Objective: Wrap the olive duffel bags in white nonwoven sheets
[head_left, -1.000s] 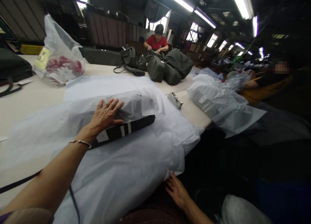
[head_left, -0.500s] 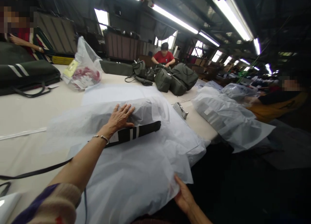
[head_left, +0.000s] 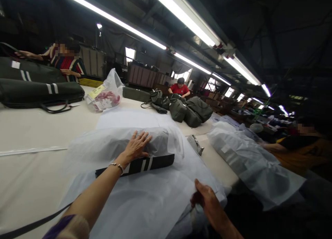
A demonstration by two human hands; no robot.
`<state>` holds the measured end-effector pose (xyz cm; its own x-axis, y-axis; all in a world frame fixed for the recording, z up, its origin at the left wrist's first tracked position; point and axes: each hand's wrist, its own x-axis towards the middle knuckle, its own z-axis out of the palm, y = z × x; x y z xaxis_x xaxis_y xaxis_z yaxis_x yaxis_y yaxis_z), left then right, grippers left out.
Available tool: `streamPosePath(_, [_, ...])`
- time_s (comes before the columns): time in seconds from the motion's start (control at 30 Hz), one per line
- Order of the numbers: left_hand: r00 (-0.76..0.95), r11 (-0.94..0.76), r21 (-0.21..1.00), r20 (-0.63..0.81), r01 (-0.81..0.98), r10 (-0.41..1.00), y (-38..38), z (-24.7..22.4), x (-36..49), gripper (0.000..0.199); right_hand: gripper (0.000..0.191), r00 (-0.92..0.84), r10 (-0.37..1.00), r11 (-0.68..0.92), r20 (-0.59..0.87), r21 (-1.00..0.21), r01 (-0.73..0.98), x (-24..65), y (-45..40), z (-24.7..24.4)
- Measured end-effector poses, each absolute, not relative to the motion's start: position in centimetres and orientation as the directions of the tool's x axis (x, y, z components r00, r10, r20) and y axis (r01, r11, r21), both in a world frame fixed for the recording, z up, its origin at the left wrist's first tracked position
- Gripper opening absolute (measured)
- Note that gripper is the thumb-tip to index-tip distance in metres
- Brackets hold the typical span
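Note:
My left hand (head_left: 136, 146) lies flat, fingers spread, on thin white wrapping paper (head_left: 101, 142) folded over a dark bag (head_left: 162, 162). The bag's near side shows below the paper, with two white stripes. In front of it, a wide sheet of the same paper (head_left: 135, 204) spreads towards me. At that sheet's right edge is my right hand (head_left: 209, 199), fingers curled in and thumb up, closed on the paper; the fingertips are partly hidden. A dark strap (head_left: 38, 220) runs along the table under my left forearm.
A metal tape dispenser (head_left: 195, 144) stands right of the wrapped bag. A clear bag with red contents (head_left: 106, 97) sits behind, near dark green bags (head_left: 192, 111). More dark bags (head_left: 38, 94) lie left. Wrapped goods (head_left: 241, 156) lie right. Co-workers are at the left, back and right.
My right hand has lifted and moved right from the near edge, drawing the paper with it. My left hand stays on the covered bag. The camera view has tilted upward.

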<state>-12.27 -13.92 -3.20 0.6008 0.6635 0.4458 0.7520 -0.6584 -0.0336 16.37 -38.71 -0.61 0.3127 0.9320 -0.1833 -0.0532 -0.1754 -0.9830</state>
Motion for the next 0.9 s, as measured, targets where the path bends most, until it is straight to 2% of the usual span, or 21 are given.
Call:
streamPosePath(0.13, [0.601, -0.662, -0.025, 0.446, 0.749, 0.663, -14.1, -3.3, -12.3, 0.097, 0.050, 0.207, 0.978, 0.004, -0.004, -0.999, -0.037, 14.2, -32.4, 3.1])
streamPosePath(0.23, [0.598, -0.661, -0.022, 0.451, 0.750, 0.663, -14.2, -3.6, -12.3, 0.098, 0.047, 0.221, 0.974, 0.073, 0.051, -0.993, -0.095, 13.2, -27.7, 4.4])
streamPosePath(0.3, [0.604, -0.666, -0.027, 0.450, 0.745, 0.657, -14.3, -3.8, -12.3, 0.097, 0.042, 0.257, 0.965, 0.092, 0.045, -0.981, -0.172, 13.0, -24.6, 4.8])
streamPosePath(0.33, [0.610, -0.670, -0.036, 0.452, 0.742, 0.651, -14.3, -3.9, -12.3, 0.092, 0.040, 0.271, 0.962, 0.087, 0.025, -0.972, -0.219, 12.9, -23.0, 5.0])
streamPosePath(0.43, [0.621, -0.668, -0.080, 0.463, 0.740, 0.633, -14.0, -4.6, -12.3, 0.059, 0.031, 0.247, 0.967, 0.030, -0.057, -0.943, -0.333, 12.6, -18.4, 5.5])
streamPosePath(0.53, [0.639, -0.686, -0.085, 0.461, 0.723, 0.616, -13.4, -5.1, -12.6, 0.050, 0.027, 0.185, 0.975, -0.048, -0.120, -0.934, -0.353, 11.9, -14.3, 5.4])
streamPosePath(0.77, [0.698, -0.806, 0.140, 0.429, 0.576, 0.573, -14.9, -1.9, -15.7, 0.041, 0.026, 0.155, 0.951, -0.204, -0.267, -0.921, -0.332, 10.5, -8.9, 3.0])
streamPosePath(0.83, [0.603, -0.738, 0.217, 0.454, 0.639, 0.656, -16.7, -0.8, -18.0, 0.036, 0.026, 0.144, 0.939, -0.253, -0.313, -0.910, -0.329, 10.7, -8.3, 2.4])
streamPosePath(0.9, [0.369, -0.544, 0.326, 0.467, 0.773, 0.804, -19.2, -0.7, -21.1, 0.033, 0.025, 0.119, 0.928, -0.298, -0.353, -0.896, -0.329, 11.1, -7.8, 2.1])
